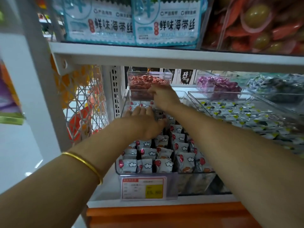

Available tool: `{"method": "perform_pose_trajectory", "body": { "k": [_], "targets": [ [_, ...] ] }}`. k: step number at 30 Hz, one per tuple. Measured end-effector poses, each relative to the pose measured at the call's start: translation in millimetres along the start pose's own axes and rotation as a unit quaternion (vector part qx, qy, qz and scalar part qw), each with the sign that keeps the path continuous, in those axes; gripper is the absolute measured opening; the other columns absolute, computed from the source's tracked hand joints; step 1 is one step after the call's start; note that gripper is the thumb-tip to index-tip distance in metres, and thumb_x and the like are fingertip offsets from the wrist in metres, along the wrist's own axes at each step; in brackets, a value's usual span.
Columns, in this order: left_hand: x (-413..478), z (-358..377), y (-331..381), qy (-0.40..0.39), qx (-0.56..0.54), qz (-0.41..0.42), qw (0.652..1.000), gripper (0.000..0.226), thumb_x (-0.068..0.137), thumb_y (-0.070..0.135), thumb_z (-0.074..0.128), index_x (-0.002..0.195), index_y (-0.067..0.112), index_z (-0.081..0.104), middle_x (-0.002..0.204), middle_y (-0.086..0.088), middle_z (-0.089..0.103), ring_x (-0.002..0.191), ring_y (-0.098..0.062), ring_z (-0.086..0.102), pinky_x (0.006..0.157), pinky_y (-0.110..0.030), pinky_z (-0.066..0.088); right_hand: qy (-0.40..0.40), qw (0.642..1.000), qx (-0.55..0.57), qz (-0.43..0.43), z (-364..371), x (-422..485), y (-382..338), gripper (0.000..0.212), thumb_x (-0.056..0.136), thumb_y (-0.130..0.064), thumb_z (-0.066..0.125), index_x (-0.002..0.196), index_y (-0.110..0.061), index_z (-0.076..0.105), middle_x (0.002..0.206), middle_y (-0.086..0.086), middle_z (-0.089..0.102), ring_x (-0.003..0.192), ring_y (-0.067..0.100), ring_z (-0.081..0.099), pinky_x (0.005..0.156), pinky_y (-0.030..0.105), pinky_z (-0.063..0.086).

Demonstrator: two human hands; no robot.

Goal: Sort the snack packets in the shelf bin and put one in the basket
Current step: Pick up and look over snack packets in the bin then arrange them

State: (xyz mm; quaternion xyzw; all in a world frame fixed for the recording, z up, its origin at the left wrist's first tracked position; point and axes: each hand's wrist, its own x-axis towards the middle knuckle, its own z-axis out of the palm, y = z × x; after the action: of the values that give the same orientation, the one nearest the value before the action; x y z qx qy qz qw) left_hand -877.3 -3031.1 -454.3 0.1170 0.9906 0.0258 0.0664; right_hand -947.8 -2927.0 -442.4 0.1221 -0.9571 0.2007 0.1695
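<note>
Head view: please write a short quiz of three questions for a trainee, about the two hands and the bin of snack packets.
1. True or false: the left hand has a gold bangle on its wrist.
2. Which hand is farther back in the clear bin of snack packets? A) left hand B) right hand
3. Fill in: the price tag at the front of the bin has a ___ patch.
Key: 1 true; 2 B; 3 yellow.
</note>
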Motion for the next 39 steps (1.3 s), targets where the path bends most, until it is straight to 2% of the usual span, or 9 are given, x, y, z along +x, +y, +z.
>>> {"method": "perform_pose_trajectory", "body": {
  "k": [7,14,16,19,24,28,32,37,39],
  "targets": [
    [-59,-1,7,0.061,0.083,0.056,0.993,0.069,0.096,0.054,0.008,0.149,0.011,0.004,0.158,-0.01,0.002,0.145,-0.024,-0.007,0.117,-0.046,0.0,0.023,0.983,0.184,0.013,-38,-84,-5,0.025,0.095,-0.007,0.049,0.116,-0.008,0.064,0.117,0.007,0.065,0.104,0.014,0.058,0.085,0.02,0.041],
    [-118,22,-4,0.142,0.087,0.062,0.984,0.056,0.098,0.042,0.004,0.149,0.019,0.003,0.159,-0.001,0.001,0.144,-0.017,-0.012,0.114,-0.051,-0.008,0.006,0.988,0.156,-0.001,-52,-169,-17,0.016,0.088,-0.009,0.063,0.099,-0.014,0.073,0.089,-0.009,0.063,0.071,-0.01,0.05,0.063,-0.004,0.038],
    [-128,31,-4,0.155,0.073,0.057,0.984,0.056,0.098,0.042,0.004,0.149,0.021,0.0,0.159,0.002,-0.004,0.143,-0.014,-0.016,0.113,-0.052,-0.011,0.0,0.992,0.12,-0.023,-52,-182,-22,0.014,0.087,-0.014,0.065,0.096,-0.017,0.074,0.091,-0.008,0.066,0.074,-0.007,0.051,0.067,0.002,0.041],
    [-136,44,-3,0.159,0.055,0.056,0.984,0.055,0.098,0.042,0.003,0.149,0.023,-0.001,0.158,0.004,-0.008,0.141,-0.01,-0.02,0.113,-0.053,-0.013,0.0,0.997,-0.034,-0.067,-48,-191,-30,0.014,0.085,-0.031,0.065,0.096,-0.027,0.073,0.095,-0.008,0.065,0.094,0.014,0.048,0.081,0.03,0.04],
    [-137,56,-2,0.157,0.055,0.053,0.985,0.056,0.097,0.044,0.002,0.148,0.022,-0.007,0.157,0.003,-0.013,0.14,-0.01,-0.022,0.111,-0.052,-0.017,-0.008,0.992,-0.101,-0.072,-41,-189,-34,0.017,0.088,-0.038,0.061,0.096,-0.028,0.071,0.097,-0.007,0.064,0.099,0.019,0.043,0.082,0.034,0.035],
    [-136,58,0,0.169,0.051,0.049,0.983,0.057,0.097,0.044,0.002,0.148,0.021,-0.007,0.157,0.003,-0.012,0.141,-0.01,-0.022,0.11,-0.052,-0.017,0.014,0.997,-0.018,-0.072,-42,-185,-31,0.009,0.086,-0.028,0.064,0.083,-0.021,0.069,0.082,-0.01,0.058,0.084,0.01,0.044,0.082,0.029,0.038],
    [-134,58,-2,0.185,0.055,0.044,0.98,0.057,0.096,0.044,0.001,0.149,0.022,-0.002,0.158,0.003,-0.009,0.141,-0.01,-0.02,0.11,-0.052,-0.017,0.087,0.985,0.143,-0.034,-60,-189,-27,0.007,0.088,-0.015,0.063,0.082,-0.017,0.067,0.074,-0.018,0.054,0.07,-0.004,0.051,0.065,0.014,0.04],
    [-135,54,1,0.228,0.006,0.058,0.972,0.066,0.091,0.05,-0.004,0.15,0.024,0.008,0.158,0.006,-0.003,0.138,-0.006,-0.022,0.112,-0.047,-0.015,0.218,0.926,0.309,-0.006,-85,-206,-18,0.013,0.088,-0.01,0.061,0.083,-0.021,0.065,0.08,-0.002,0.067,0.069,0.009,0.064,0.064,0.019,0.053],
    [-138,48,6,0.263,-0.086,0.081,0.958,0.074,0.085,0.057,-0.002,0.147,0.024,0.021,0.157,0.006,0.012,0.144,-0.007,-0.005,0.117,-0.047,-0.004,0.234,0.894,0.381,0.022,-89,-213,-15,0.018,0.088,-0.006,0.061,0.08,-0.022,0.064,0.078,0.001,0.068,0.064,0.009,0.065,0.061,0.02,0.055]
  ]
}}
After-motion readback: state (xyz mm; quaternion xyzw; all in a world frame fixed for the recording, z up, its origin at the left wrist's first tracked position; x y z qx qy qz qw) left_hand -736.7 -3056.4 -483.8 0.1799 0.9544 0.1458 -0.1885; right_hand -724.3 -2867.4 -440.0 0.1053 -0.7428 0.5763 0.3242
